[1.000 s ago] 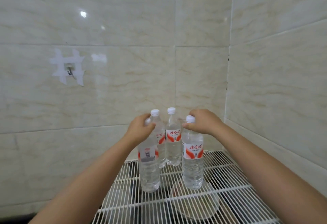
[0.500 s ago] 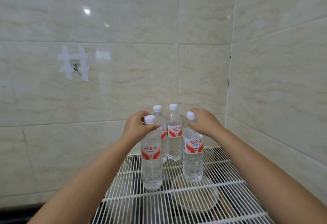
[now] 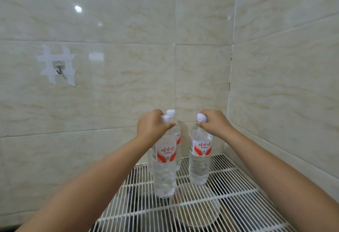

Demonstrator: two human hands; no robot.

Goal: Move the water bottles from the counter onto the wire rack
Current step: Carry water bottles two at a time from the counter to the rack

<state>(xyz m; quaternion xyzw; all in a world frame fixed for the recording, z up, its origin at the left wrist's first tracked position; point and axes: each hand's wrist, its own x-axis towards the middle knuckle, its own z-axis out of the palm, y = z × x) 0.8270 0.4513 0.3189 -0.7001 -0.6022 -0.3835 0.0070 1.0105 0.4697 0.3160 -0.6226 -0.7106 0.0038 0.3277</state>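
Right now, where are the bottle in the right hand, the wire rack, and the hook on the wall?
Bottle in the right hand [image 3: 200,151]: head view, on its red-and-white label.
Wire rack [image 3: 244,182]: head view, on bare white bars at the right.
Wall hook [image 3: 59,70]: head view, on the metal hook between tape strips.

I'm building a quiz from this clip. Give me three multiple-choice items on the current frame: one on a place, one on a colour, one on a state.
1. Where do the two gripped bottles stand?
A. on the wire rack
B. on the floor
C. in a sink

2. What colour are the bottle caps?
A. blue
B. white
C. green

3. What is the right hand doing?
A. hanging idle
B. pressing the wall
C. gripping a bottle's neck

Key:
1 A: the left bottle and right bottle rest upright on the wire rack.
2 B: each visible cap is white.
3 C: the right hand curls round the right bottle's top; the left hand does likewise.
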